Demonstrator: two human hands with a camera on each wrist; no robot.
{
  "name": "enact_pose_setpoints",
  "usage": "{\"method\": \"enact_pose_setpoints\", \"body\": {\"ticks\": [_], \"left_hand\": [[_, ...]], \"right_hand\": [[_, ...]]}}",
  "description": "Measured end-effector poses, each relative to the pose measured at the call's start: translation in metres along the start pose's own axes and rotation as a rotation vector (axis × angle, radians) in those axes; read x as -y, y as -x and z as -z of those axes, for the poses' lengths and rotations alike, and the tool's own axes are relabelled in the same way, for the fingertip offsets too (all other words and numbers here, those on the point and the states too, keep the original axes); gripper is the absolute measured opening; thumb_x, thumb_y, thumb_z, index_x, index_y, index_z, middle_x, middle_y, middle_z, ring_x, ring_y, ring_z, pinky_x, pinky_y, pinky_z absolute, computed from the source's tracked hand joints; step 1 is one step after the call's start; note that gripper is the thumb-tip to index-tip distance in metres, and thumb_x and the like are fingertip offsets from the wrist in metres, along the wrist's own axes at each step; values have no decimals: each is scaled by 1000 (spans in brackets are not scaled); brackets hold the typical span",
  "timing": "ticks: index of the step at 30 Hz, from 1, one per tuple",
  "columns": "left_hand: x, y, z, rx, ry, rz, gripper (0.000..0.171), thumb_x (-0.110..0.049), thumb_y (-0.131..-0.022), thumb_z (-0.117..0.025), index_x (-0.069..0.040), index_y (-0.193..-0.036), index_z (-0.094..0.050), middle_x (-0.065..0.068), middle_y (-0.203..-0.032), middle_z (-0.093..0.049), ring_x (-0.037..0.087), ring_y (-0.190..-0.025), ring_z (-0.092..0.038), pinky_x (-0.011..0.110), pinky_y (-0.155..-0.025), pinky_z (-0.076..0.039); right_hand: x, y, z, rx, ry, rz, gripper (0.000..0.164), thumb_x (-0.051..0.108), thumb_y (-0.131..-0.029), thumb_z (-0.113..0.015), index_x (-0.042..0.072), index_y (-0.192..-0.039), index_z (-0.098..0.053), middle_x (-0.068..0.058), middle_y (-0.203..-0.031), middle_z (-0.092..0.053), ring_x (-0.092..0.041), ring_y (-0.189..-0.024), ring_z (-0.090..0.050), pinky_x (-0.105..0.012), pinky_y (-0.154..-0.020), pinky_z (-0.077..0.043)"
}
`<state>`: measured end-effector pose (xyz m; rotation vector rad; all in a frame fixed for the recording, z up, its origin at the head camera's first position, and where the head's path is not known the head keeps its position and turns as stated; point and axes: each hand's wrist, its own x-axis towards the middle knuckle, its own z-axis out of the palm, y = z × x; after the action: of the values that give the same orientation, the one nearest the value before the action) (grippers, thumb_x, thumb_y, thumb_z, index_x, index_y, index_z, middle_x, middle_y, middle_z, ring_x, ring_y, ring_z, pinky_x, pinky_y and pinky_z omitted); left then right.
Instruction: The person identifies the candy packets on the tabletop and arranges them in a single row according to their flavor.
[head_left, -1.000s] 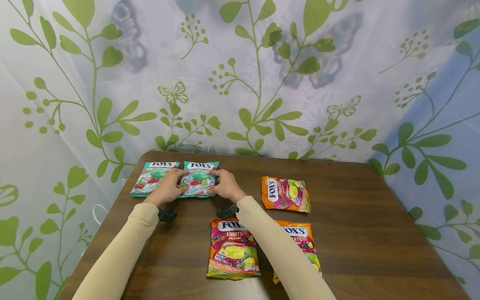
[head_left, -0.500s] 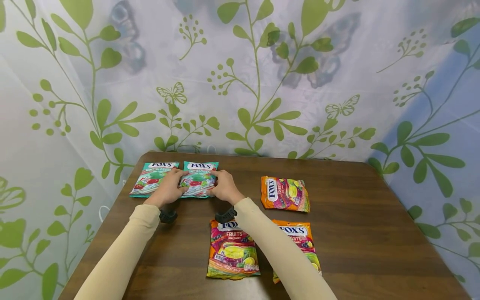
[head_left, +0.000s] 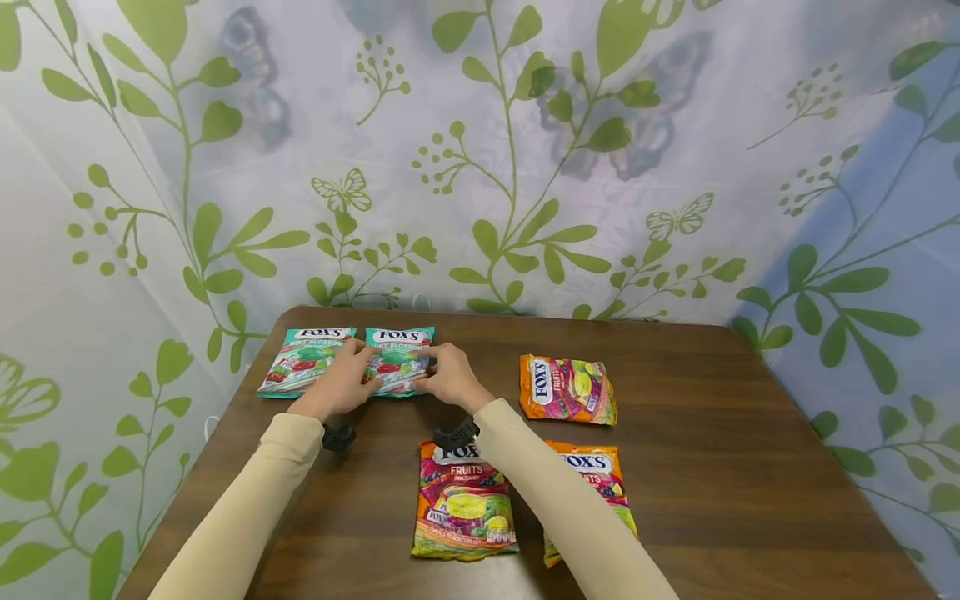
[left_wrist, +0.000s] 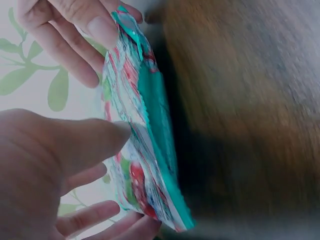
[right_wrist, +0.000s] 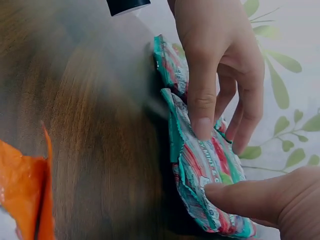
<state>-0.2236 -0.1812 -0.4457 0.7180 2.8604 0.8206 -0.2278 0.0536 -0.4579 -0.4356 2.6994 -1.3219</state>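
Observation:
Two teal Fox's Mint Blossom candy bags lie side by side at the table's far left. My left hand (head_left: 337,388) lies over the gap between the left candy bag (head_left: 300,354) and the right candy bag (head_left: 396,360). In the left wrist view its straight thumb (left_wrist: 102,140) touches a teal bag while the other fingers spread loosely. At the right bag's right edge is my right hand (head_left: 454,377). Its extended thumb (right_wrist: 245,197) rests on the wrapper in the right wrist view; the rest of that hand is mostly hidden there.
Three orange Fox's Fruits bags lie on the brown wooden table (head_left: 712,467): one sideways candy bag (head_left: 570,390), one front candy bag (head_left: 465,508), and another candy bag (head_left: 592,475) partly under my right forearm. A leaf-patterned curtain (head_left: 420,208) hangs behind.
Both hands stay around the right teal bag, with only slight finger movement in the left hand. The bags have not visibly moved on the table; the head view shifts slightly.

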Motion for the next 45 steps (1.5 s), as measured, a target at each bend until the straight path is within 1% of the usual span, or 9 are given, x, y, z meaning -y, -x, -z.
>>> {"method": "enact_pose_setpoints", "body": {"ticks": [9, 14, 22, 23, 24, 29, 30, 31, 45], "left_hand": [[-16, 1, -3, -16, -21, -17, 56, -17, -106, -74, 11, -151, -54, 40, -149, -42, 61, -136, -45, 71, -106, -47], [-17, -3, -10, -60, 42, -90, 58, -23, -108, -72, 6, -154, -53, 36, -149, -44, 57, -133, -48, 71, -101, -49], [-57, 0, -6, -18, 203, -131, 62, -20, -111, -66, 6, -163, -42, 36, -155, -45, 57, -135, -53, 71, -107, -47], [-60, 0, -8, -20, 214, -143, 62, -20, -111, -65, 5, -163, -42, 35, -154, -46, 56, -134, -54, 71, -107, -48], [-48, -10, -20, -25, 232, -168, 62, -23, -112, -65, 3, -164, -41, 33, -156, -47, 54, -135, -55, 67, -108, -49], [-60, -15, -31, -41, 259, -201, 59, -22, -113, -63, 0, -163, -44, 32, -149, -54, 51, -130, -59, 63, -103, -54], [-63, -16, -34, -39, 265, -204, 57, -20, -113, -63, 0, -163, -44, 32, -148, -55, 51, -129, -60, 63, -102, -54], [-81, -8, -25, -32, 265, -189, 55, -17, -112, -63, 1, -161, -46, 33, -146, -56, 53, -127, -61, 65, -100, -55], [-119, -23, -50, 103, 362, -173, 52, -17, -112, -64, 0, -159, -48, 29, -149, -58, 43, -130, -65, 55, -104, -57]], "right_hand": [[0, 18, 11, 9, -5, -8, 62, 13, -93, -90, -3, -147, -65, -25, -146, -58, -38, -119, -69, -43, -90, -62], [2, 31, 22, -3, -29, 19, 64, 15, -95, -88, -1, -150, -63, -27, -149, -56, -41, -120, -70, -47, -89, -63], [1, 54, 45, 12, -40, 19, 69, 18, -94, -90, 8, -155, -61, -19, -156, -57, -40, -124, -69, -47, -90, -63], [0, 56, 47, 14, -32, 15, 69, 19, -93, -91, 9, -155, -61, -18, -156, -57, -40, -124, -69, -46, -90, -63], [0, 59, 50, 18, -26, 10, 70, 20, -93, -91, 10, -156, -61, -18, -156, -56, -39, -124, -69, -46, -90, -63], [-2, 74, 66, 36, -14, -15, 72, 19, -93, -91, 12, -157, -60, -17, -157, -55, -38, -124, -68, -48, -90, -63], [-3, 77, 69, 39, -18, -21, 72, 18, -93, -92, 12, -157, -60, -17, -158, -55, -38, -124, -68, -49, -90, -63], [-4, 80, 73, 42, -20, -28, 72, 18, -92, -92, 11, -157, -60, -18, -157, -55, -38, -124, -68, -49, -91, -63], [-24, 115, 108, 22, -68, -73, 71, 23, -93, -92, 12, -156, -61, -23, -154, -57, -43, -129, -64, -46, -82, -64]]}}
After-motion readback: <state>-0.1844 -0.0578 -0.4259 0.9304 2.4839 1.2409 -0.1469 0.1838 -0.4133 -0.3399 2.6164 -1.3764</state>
